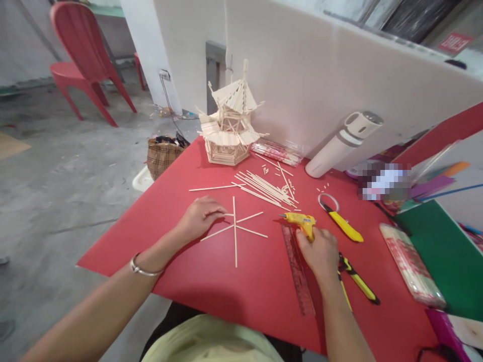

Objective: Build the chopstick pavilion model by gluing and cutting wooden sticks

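On the red tabletop, thin wooden sticks [236, 249] form a star shape, one long stick crossed by shorter ones. My left hand [202, 216] is at its upper left, with thumb and fingers closed on a short wooden stick [229, 215] whose free end points at the long stick. My right hand [320, 251] is wrapped around the grip of a yellow glue gun [300, 219]. The gun's nozzle points left, toward the star. Under the gun and beside my right wrist lies a clear ruler [298, 274].
A stick-built pagoda [230, 125] stands at the back beside packed sticks [277, 152]. Loose sticks [264, 188] lie before it. A white bottle [343, 143], yellow-handled cutter [345, 226], pliers [360, 284] and a bag of sticks [411, 264] are at right.
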A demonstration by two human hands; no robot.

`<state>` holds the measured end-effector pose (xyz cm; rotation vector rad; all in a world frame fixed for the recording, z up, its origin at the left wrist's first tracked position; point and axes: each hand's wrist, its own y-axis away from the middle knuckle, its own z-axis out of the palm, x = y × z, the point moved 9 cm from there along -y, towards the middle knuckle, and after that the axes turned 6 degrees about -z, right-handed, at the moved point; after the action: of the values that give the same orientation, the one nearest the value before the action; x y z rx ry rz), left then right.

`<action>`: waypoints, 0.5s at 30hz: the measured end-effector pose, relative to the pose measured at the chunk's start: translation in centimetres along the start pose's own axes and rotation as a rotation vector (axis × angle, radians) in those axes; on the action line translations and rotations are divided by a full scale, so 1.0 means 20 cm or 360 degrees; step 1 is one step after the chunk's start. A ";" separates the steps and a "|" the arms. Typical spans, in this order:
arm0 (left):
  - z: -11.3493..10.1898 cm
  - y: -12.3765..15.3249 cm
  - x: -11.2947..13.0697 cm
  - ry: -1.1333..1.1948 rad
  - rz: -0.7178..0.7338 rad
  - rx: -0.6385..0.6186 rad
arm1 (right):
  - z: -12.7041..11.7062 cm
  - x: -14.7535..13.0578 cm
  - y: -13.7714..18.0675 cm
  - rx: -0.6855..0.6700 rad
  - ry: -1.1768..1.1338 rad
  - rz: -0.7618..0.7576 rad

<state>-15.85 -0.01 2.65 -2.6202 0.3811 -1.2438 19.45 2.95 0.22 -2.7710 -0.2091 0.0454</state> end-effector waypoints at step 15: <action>0.06 -0.01 0.06 -0.0624 0.0260 -0.0049 | -0.35 -0.63 0.13 0.0181 -0.0773 -0.0392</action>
<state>-14.17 -0.11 2.78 -2.7093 0.5285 -0.6580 7.66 -3.81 5.83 -2.5550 -0.6461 0.6460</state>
